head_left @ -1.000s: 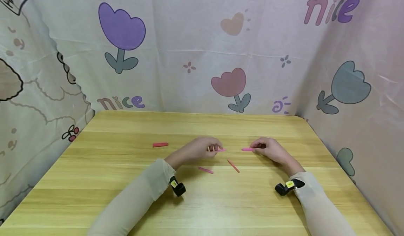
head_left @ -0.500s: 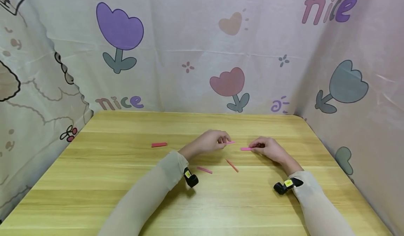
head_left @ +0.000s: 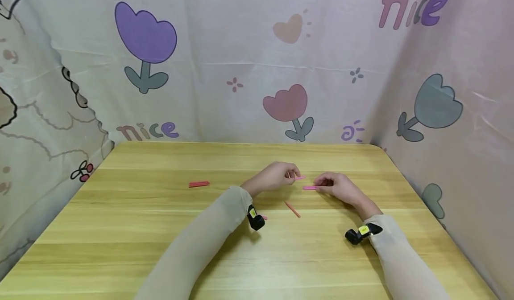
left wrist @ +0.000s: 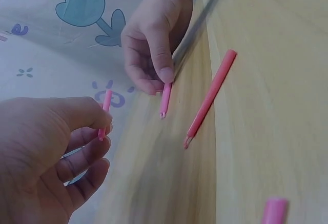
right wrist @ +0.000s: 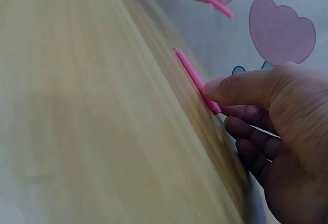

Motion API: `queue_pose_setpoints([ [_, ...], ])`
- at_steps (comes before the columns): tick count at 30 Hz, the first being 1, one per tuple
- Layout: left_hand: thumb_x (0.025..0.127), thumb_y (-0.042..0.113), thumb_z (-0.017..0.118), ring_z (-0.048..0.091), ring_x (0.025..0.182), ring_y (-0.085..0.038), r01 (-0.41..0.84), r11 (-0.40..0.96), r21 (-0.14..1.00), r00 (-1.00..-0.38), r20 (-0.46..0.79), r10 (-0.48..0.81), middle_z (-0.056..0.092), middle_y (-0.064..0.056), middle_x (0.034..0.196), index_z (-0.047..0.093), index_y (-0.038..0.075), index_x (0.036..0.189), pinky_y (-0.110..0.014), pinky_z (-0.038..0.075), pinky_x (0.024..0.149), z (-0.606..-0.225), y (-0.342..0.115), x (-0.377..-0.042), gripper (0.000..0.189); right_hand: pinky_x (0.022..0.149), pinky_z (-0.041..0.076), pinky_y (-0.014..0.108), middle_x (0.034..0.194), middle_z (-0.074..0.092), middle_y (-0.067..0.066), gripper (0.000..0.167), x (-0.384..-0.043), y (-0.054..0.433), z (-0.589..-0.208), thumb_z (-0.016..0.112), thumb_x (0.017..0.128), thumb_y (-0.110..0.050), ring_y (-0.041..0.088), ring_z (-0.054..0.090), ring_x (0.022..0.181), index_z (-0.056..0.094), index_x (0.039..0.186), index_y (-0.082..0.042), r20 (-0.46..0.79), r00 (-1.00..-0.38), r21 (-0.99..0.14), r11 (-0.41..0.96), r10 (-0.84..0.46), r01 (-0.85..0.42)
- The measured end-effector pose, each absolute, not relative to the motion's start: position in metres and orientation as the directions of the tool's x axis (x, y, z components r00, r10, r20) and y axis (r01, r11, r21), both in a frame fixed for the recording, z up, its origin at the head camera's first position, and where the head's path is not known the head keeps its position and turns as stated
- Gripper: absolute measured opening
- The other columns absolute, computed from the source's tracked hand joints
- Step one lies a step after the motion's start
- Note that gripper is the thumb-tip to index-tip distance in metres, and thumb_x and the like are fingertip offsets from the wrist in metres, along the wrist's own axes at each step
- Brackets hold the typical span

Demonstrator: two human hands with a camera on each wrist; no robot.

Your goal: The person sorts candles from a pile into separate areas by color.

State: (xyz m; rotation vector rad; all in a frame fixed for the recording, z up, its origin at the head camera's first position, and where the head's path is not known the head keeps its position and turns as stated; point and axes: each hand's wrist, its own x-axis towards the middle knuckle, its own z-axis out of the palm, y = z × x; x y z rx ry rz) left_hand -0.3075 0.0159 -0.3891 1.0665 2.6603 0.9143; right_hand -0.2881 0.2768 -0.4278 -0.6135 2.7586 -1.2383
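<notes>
My left hand (head_left: 277,175) pinches a thin pink candle (left wrist: 106,111) between thumb and fingers, held up off the table. Across from it, my right hand (head_left: 339,188) holds pink candle sticks (right wrist: 192,75) low over the tabletop; whether one or two lie together there is hard to tell. Between the hands and nearer the person, a coral-red candle (left wrist: 210,95) lies slanted on the wood, its wick showing. Another pink candle (left wrist: 275,212) lies further left, mostly covered by the left wrist's camera in the head view.
Several red candles (head_left: 199,184) lie side by side on the left part of the wooden table (head_left: 120,228). A printed cloth (head_left: 225,32) hangs behind the table and along its sides. Black cameras are strapped to both wrists.
The left hand has carried its pink candle right and farther back, closer to the right hand. Its wrist now covers most of the lying pink candle. The right hand has barely moved.
</notes>
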Motion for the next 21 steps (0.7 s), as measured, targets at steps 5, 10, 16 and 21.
queue_pose_setpoints([
  [5,0.093,0.008,0.063,0.058,0.082,-0.007,0.584,0.57,0.578,-0.744,0.098,0.661,0.065,0.006,0.09,0.069,0.013,0.107,-0.018,0.046,0.071,-0.395,0.025,-0.313,0.015,0.074,0.049,0.028,0.092,0.068,0.003,0.017,-0.288,0.277,-0.425,0.074,0.087,-0.011,0.018,0.06,0.084,0.072,0.103,-0.008,0.093,-0.925,-0.73,0.607,-0.368,-0.314],
  [10,0.094,0.009,0.064,0.058,0.08,-0.008,0.577,0.573,0.583,-0.743,0.084,0.664,0.066,0.006,0.089,0.069,0.013,0.106,-0.018,0.046,0.069,-0.395,0.036,-0.315,0.014,0.077,0.048,0.03,0.094,0.068,0.004,0.02,-0.288,0.279,-0.423,0.073,0.087,-0.011,0.019,0.059,0.086,0.07,0.107,-0.006,0.076,-0.933,-0.734,0.613,-0.353,-0.292],
  [16,0.094,0.012,0.065,0.058,0.08,-0.006,0.573,0.57,0.589,-0.734,0.059,0.677,0.066,0.007,0.089,0.068,0.012,0.108,-0.018,0.045,0.07,-0.4,0.047,-0.317,0.014,0.081,0.047,0.037,0.098,0.066,0.007,0.028,-0.286,0.281,-0.42,0.073,0.088,-0.009,0.023,0.058,0.089,0.067,0.114,-0.004,0.079,-0.938,-0.744,0.607,-0.336,-0.28],
  [21,0.094,0.014,0.067,0.059,0.079,-0.006,0.568,0.566,0.598,-0.732,0.051,0.68,0.067,0.006,0.088,0.069,0.012,0.107,-0.017,0.046,0.069,-0.406,0.053,-0.318,0.014,0.084,0.047,0.038,0.102,0.066,0.011,0.031,-0.286,0.282,-0.418,0.072,0.088,-0.007,0.024,0.059,0.092,0.066,0.117,-0.001,0.085,-0.934,-0.746,0.599,-0.347,-0.291],
])
